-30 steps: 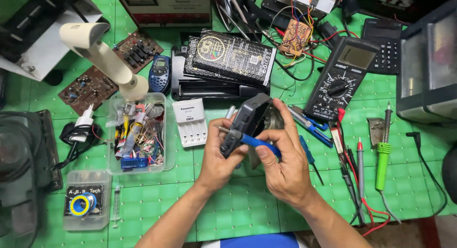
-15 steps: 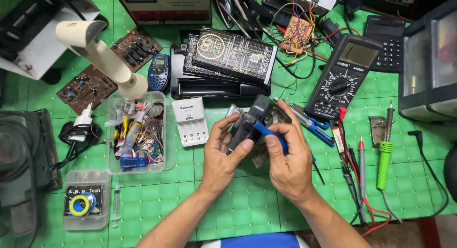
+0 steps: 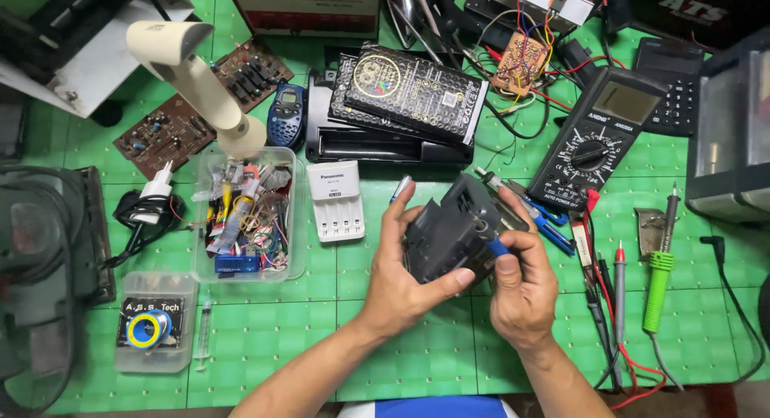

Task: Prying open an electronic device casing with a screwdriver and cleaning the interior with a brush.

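The scene is seen from a single head-worn camera, aimed steeply down and forward over the green bench (image 3: 265,338) at close range; forearms enter from the bottom edge.

The right hand (image 3: 523,286) hides most of a blue-handled tool (image 3: 497,246) against the dark housing (image 3: 451,235)
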